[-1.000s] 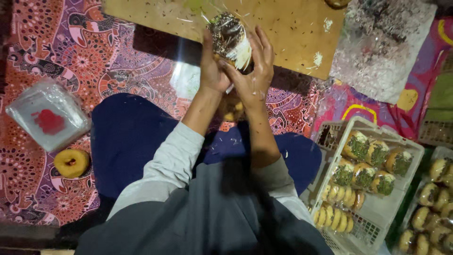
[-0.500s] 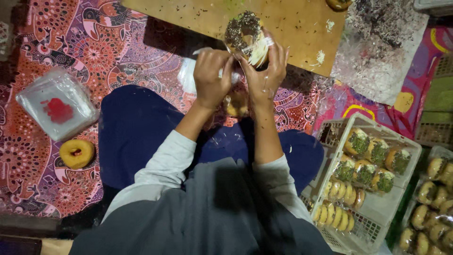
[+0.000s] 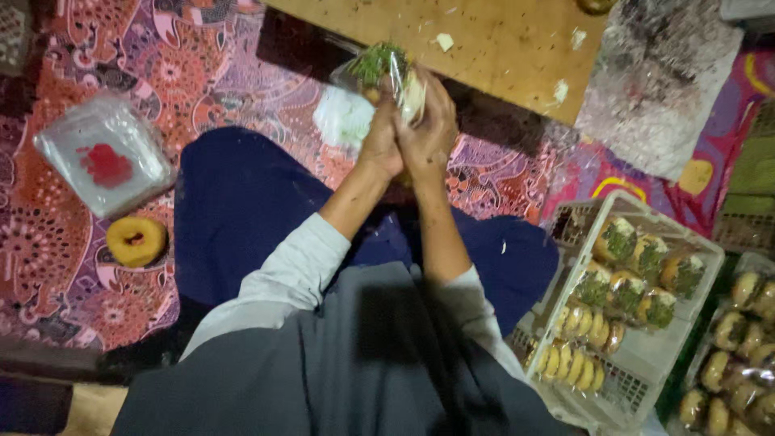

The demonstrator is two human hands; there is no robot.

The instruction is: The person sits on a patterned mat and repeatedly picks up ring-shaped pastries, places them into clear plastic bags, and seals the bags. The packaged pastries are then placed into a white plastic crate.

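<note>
Both my hands are raised together in front of me, gripping a doughnut with green topping wrapped in a clear plastic bag (image 3: 386, 69). My left hand (image 3: 379, 141) holds the lower left of the bag. My right hand (image 3: 432, 121) presses against it from the right, fingers closed over the plastic. The hands touch each other. Under them lies a small pile of clear plastic bags (image 3: 343, 117) on the patterned cloth.
A wooden board (image 3: 500, 40) lies ahead. A plain yellow doughnut (image 3: 136, 240) and a clear bag stack with a red mark (image 3: 105, 161) lie to the left. A white crate (image 3: 646, 363) of wrapped doughnuts stands at right, another tray (image 3: 735, 363) beyond it.
The wrapped doughnut has turned in my hands, so the green topping now shows edge-on. My hands have closed tighter together around the bag.
</note>
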